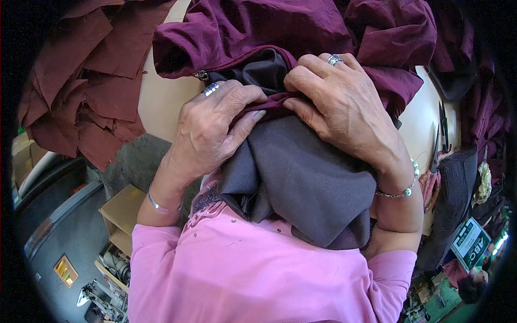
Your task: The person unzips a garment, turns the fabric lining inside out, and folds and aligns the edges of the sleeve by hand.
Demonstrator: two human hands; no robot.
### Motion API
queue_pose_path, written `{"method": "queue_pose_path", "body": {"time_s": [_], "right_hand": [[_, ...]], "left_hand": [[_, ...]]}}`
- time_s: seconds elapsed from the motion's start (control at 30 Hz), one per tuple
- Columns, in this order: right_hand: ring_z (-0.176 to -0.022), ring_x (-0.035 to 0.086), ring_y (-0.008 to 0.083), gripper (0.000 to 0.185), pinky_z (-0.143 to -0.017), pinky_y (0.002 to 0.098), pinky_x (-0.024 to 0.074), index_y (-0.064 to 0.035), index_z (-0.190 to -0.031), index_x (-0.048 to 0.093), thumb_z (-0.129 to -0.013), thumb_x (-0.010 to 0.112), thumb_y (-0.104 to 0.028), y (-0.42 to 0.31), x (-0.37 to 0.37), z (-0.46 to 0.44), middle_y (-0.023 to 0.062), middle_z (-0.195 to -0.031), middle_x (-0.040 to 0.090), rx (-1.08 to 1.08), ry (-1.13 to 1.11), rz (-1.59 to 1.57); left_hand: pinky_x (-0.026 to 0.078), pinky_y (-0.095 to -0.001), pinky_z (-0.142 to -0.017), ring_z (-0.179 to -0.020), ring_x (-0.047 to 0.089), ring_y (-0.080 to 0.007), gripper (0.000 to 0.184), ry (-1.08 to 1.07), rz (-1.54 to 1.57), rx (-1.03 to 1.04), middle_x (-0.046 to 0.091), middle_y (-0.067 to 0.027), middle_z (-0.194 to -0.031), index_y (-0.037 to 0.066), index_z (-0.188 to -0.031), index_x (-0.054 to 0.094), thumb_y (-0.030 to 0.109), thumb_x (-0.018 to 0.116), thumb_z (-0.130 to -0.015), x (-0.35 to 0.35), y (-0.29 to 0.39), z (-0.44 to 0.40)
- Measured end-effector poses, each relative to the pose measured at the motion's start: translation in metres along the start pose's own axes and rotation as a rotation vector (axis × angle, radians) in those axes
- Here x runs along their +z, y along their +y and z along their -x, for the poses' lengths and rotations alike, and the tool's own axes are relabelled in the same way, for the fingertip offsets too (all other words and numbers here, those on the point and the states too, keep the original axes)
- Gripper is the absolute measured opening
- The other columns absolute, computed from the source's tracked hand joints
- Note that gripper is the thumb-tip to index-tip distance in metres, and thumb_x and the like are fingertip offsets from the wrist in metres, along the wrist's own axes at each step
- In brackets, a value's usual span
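Note:
Both hands pinch the edge of a maroon garment [269, 27] where it meets its dark lining [318, 172]. My left hand [215, 121], with a ring, holds the folded maroon edge between thumb and fingers. Close to its right, my right hand [336, 97] grips the same edge, thumb below and fingers curled above. A maroon zipper [253, 55] curves just beyond the hands, its metal pull [201, 75] above my left hand. The grey-brown lining hangs down over the pink shirt. The fingertips of my right hand are partly hidden in the cloth.
Rust-brown cut fabric pieces [89, 70] lie piled at the left of the pale table [161, 102]. Scissors [432, 177] with reddish handles rest at the right, beside dark cloth [452, 199]. A cardboard box [126, 210] stands below left, and a green-and-white packet [471, 244] lies lower right.

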State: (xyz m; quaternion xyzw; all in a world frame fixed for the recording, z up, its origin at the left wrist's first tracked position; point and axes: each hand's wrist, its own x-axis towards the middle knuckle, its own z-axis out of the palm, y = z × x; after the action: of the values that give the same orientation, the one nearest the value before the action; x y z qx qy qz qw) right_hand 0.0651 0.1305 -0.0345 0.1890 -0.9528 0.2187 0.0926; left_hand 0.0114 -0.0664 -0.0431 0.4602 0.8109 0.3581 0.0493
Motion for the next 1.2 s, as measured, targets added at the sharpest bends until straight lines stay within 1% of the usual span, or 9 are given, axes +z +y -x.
{"method": "queue_pose_path", "body": {"time_s": [0.23,0.33,0.43,0.6,0.7,0.8,0.9,1.03,1.2], "right_hand": [[-0.076,0.055,0.0270,0.014,-0.068,0.0373,0.0408,-0.0061,-0.080,0.053,-0.074,0.060,-0.017,0.003,-0.001,0.000,0.0098,-0.078,0.054,0.000,-0.032,-0.051],[-0.075,0.055,0.0285,0.011,-0.065,0.0376,0.0411,-0.0049,-0.080,0.053,-0.073,0.059,-0.012,0.009,-0.001,0.000,0.0112,-0.077,0.054,-0.024,-0.029,-0.171],[-0.078,0.051,0.0271,0.014,-0.069,0.0345,0.0373,-0.0043,-0.084,0.051,-0.073,0.059,-0.006,0.011,-0.007,0.001,0.0089,-0.081,0.051,0.003,-0.098,-0.250],[-0.078,0.051,0.0274,0.015,-0.070,0.0344,0.0376,-0.0043,-0.086,0.052,-0.073,0.059,-0.006,0.012,-0.010,0.002,0.0091,-0.081,0.051,0.018,-0.127,-0.250],[-0.078,0.052,0.0272,0.014,-0.070,0.0343,0.0378,-0.0045,-0.086,0.052,-0.074,0.059,-0.007,0.014,-0.010,0.001,0.0091,-0.080,0.052,0.022,-0.135,-0.245],[-0.077,0.052,0.0273,0.013,-0.069,0.0342,0.0382,-0.0044,-0.086,0.052,-0.075,0.058,-0.008,0.016,-0.010,0.001,0.0091,-0.080,0.052,0.023,-0.125,-0.292],[-0.077,0.053,0.0278,0.014,-0.069,0.0341,0.0386,-0.0040,-0.086,0.052,-0.075,0.059,-0.009,0.016,-0.011,0.002,0.0094,-0.081,0.053,0.030,-0.135,-0.318],[-0.074,0.056,0.0332,0.014,-0.065,0.0398,0.0442,-0.0007,-0.081,0.052,-0.071,0.059,-0.008,0.018,-0.012,0.001,0.0147,-0.077,0.056,-0.033,-0.083,-0.358],[-0.073,0.056,0.0334,0.015,-0.066,0.0398,0.0445,0.0000,-0.080,0.053,-0.068,0.059,-0.006,0.019,-0.011,0.000,0.0153,-0.075,0.056,-0.028,-0.085,-0.397]], "left_hand": [[0.046,-0.0317,-0.064,-0.071,0.058,-0.0262,0.023,-0.002,-0.008,0.005,0.058,-0.0119,-0.080,0.002,-0.092,0.056,-0.001,0.064,-0.070,0.000,0.000,0.000],[0.046,-0.0314,-0.063,-0.069,0.058,-0.0259,0.022,0.013,0.001,0.014,0.058,-0.0111,-0.079,0.002,-0.091,0.055,-0.001,0.063,-0.071,0.001,0.000,-0.001],[0.045,-0.0310,-0.062,-0.068,0.057,-0.0254,0.021,0.039,0.024,0.020,0.057,-0.0106,-0.078,0.002,-0.090,0.055,-0.002,0.064,-0.071,0.003,-0.001,0.000],[0.044,-0.0292,-0.060,-0.066,0.055,-0.0242,0.022,0.067,0.087,-0.008,0.055,-0.0098,-0.074,0.003,-0.090,0.054,-0.001,0.065,-0.071,0.004,-0.002,0.003],[0.044,-0.0282,-0.060,-0.066,0.054,-0.0238,0.022,0.076,0.158,0.046,0.053,-0.0097,-0.074,0.002,-0.086,0.053,-0.002,0.066,-0.069,0.005,-0.006,0.003],[0.044,-0.0284,-0.060,-0.067,0.054,-0.0244,0.021,-0.002,0.122,0.010,0.052,-0.0104,-0.074,0.002,-0.081,0.052,-0.002,0.067,-0.066,0.000,0.001,-0.003],[0.044,-0.0292,-0.062,-0.068,0.054,-0.0254,0.021,-0.013,0.083,-0.004,0.051,-0.0109,-0.074,0.002,-0.080,0.053,-0.003,0.067,-0.064,-0.001,0.001,-0.001],[0.043,-0.0302,-0.064,-0.071,0.054,-0.0265,0.026,-0.035,0.081,0.005,0.051,-0.0113,-0.077,0.002,-0.085,0.055,-0.004,0.066,-0.062,-0.003,-0.003,0.001],[0.044,-0.0326,-0.065,-0.075,0.056,-0.0279,0.029,-0.078,-0.064,-0.043,0.053,-0.0111,-0.082,0.005,-0.088,0.057,-0.003,0.064,-0.061,-0.008,0.013,-0.004]]}}
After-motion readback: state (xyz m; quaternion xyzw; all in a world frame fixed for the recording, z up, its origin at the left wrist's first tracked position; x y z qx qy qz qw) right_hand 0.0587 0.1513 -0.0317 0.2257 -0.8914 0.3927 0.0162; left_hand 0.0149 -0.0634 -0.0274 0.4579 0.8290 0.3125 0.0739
